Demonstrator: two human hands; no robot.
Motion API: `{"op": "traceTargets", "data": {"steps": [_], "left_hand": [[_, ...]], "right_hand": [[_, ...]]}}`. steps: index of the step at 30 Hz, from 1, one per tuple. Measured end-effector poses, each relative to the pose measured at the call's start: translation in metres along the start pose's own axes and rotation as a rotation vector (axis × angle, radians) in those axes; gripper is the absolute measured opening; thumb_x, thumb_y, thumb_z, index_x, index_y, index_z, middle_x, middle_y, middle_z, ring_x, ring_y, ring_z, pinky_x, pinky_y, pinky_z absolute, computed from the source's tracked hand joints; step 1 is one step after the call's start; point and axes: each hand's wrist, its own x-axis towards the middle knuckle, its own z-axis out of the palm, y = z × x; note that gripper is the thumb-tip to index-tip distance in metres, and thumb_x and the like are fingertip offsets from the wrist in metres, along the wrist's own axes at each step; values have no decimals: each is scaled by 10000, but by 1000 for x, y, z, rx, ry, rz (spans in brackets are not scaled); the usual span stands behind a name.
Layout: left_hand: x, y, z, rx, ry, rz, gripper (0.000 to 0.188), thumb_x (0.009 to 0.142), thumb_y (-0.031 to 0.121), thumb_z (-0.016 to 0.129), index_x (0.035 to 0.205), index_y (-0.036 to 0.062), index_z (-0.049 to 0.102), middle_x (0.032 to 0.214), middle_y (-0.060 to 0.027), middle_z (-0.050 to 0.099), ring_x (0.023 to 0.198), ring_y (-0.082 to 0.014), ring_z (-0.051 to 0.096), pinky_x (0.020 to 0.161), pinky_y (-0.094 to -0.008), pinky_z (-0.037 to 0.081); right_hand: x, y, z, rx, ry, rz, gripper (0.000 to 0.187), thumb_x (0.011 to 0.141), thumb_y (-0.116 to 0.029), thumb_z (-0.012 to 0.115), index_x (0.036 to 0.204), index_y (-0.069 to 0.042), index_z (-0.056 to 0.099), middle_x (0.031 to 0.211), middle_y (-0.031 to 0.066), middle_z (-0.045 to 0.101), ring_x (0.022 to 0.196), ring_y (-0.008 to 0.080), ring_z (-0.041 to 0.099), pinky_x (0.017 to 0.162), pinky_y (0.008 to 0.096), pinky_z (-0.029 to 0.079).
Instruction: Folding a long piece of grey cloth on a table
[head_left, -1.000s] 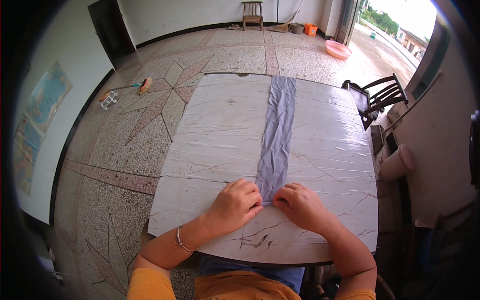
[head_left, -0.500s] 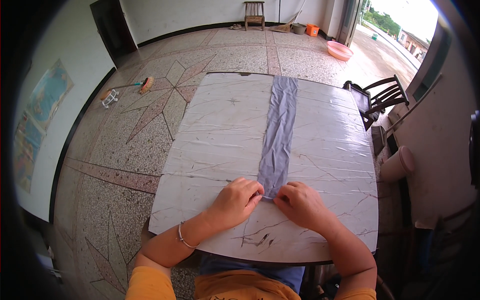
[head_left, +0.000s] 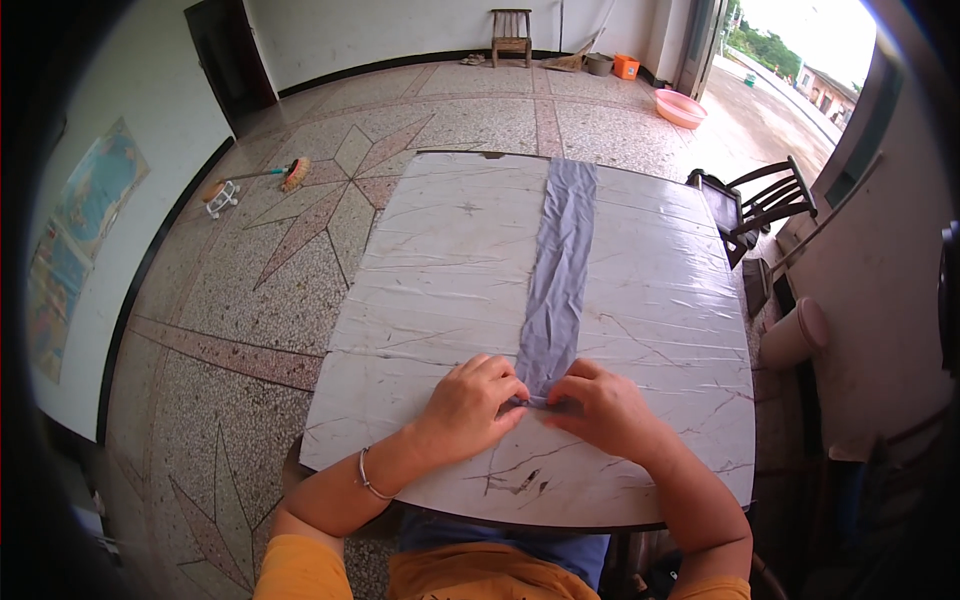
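A long, wrinkled strip of grey-purple cloth [head_left: 560, 260] runs from the far edge of the table [head_left: 430, 270] down toward me. Its near end is bunched or rolled into a narrow edge between my two hands. My left hand [head_left: 472, 402], with a bracelet at the wrist, is closed in a pinch on the left corner of that end. At the right corner, my right hand [head_left: 600, 408] pinches the cloth with thumb and fingers. Both hands rest low over the tabletop, and my fingers partly hide the rolled end.
The tabletop has a creased, marble-patterned cover. A dark chair [head_left: 750, 205] stands by its far right corner, with a pale pink bin [head_left: 795, 335] nearer on the right. A broom head [head_left: 295, 174] lies on the floor at left. A pink basin [head_left: 680, 108] sits near the doorway.
Both hands stay at the cloth's near end. The fingers have shifted slightly, the right thumb moving a little nearer to me, and the view has tilted a little.
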Motion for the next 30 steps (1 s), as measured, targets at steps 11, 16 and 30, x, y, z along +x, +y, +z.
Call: {"op": "traceTargets", "data": {"steps": [11, 16, 30], "left_hand": [[2, -4, 5, 65, 43, -29, 131, 807, 135, 750, 856, 69, 647, 919, -76, 605, 910, -289, 574, 811, -398, 489], [7, -3, 6, 163, 31, -81, 153, 814, 131, 746, 821, 60, 610, 883, -74, 599, 861, -276, 575, 776, -389, 491], [7, -7, 6, -28, 30, 67, 144, 782, 65, 743, 905, 65, 669, 957, -75, 628, 933, -280, 594, 805, -385, 507]], "right_hand": [[1, 0, 10, -82, 75, 0, 112, 914, -166, 622, 866, -65, 631, 918, 82, 616, 830, 326, 635, 664, 442, 516], [4, -2, 11, -168, 75, 87, 167, 918, -192, 621, 840, -46, 597, 870, 99, 616, 808, 339, 631, 637, 462, 507], [-1, -8, 2, -79, 47, 65, 92, 865, -140, 680, 935, -82, 665, 956, 88, 625, 830, 315, 647, 707, 412, 529]]}}
